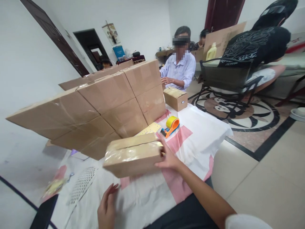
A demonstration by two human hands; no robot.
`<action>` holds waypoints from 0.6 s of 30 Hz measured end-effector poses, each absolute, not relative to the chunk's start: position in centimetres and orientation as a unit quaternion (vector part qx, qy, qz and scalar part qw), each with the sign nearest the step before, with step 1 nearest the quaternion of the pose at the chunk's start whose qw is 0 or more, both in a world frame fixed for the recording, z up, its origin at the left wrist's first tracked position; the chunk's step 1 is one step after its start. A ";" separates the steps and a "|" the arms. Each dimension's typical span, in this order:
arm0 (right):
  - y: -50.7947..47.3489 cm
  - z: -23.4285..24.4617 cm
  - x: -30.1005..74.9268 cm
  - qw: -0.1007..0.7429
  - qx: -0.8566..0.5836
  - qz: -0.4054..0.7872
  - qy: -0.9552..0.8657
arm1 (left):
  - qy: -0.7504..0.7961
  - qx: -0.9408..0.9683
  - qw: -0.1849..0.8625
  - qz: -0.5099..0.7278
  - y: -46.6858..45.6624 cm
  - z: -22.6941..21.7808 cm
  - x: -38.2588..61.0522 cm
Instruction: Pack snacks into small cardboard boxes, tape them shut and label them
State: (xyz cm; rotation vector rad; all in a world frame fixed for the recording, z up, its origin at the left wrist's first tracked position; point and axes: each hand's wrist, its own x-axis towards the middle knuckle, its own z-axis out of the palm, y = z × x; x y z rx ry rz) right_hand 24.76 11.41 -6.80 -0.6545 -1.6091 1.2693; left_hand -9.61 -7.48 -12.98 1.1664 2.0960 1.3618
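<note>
White-and-pink tablecloth (202,127). At near centre: taped carton (133,156), right end clamped between thumb and fingers of right hand (168,159). Nearer, leftward: left hand (107,203), empty, fingers loosely together; best brought under carton's free end for level support. Beyond: tape dispenser (172,122), farther right; carton stack (107,108), farther left.

Panda floor medallion (221,108), dark-backed chair (224,76), pale yellow bottle (211,53), scroll (111,33) hanging on the white wall (143,25), blue container (118,52)
</note>
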 end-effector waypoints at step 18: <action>17.2 -6.7 49.7 0.575 -0.688 0.062 -0.439 | 0.786 0.462 0.107 0.397 -6.5 -10.9 -8.0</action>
